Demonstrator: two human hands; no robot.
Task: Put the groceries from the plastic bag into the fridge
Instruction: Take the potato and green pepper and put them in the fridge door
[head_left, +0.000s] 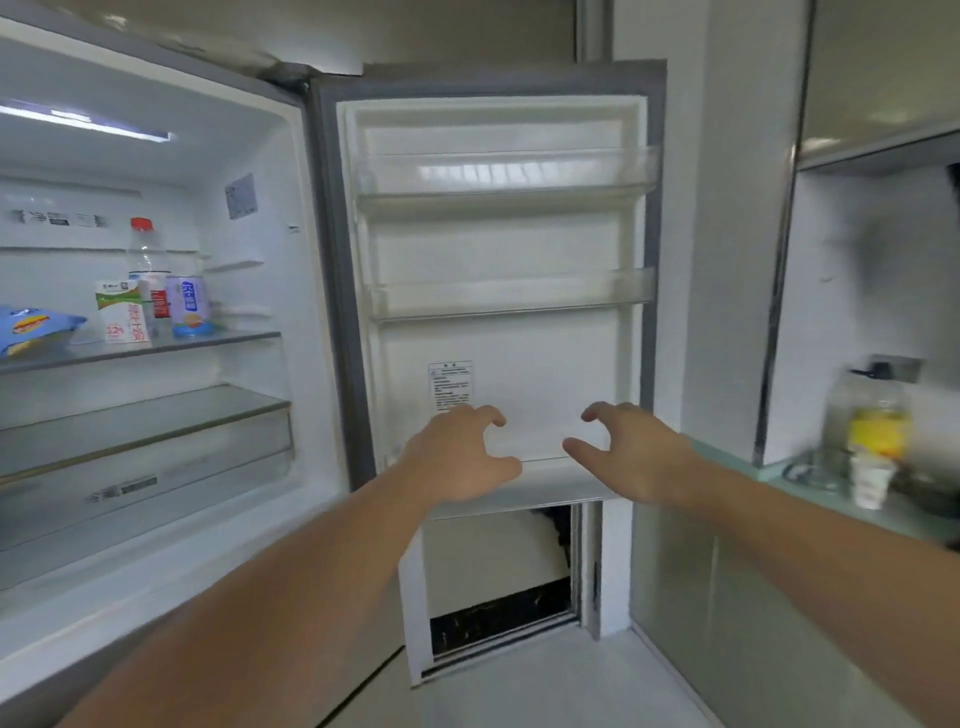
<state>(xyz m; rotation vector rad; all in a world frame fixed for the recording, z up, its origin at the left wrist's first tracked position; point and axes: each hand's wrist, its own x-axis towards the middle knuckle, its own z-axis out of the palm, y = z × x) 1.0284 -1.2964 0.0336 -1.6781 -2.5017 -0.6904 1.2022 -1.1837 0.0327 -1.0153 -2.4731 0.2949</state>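
Both hands are empty with fingers spread: left hand (460, 457) and right hand (631, 452) hover near the open fridge door's (498, 343) lower edge, frame centre. Milk carton (122, 310) stands on the left shelf (156, 347).

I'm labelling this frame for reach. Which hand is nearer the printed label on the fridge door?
Left. The left hand sits just below the printed label, fingertips almost at its lower edge; the right hand is farther off, to its right.
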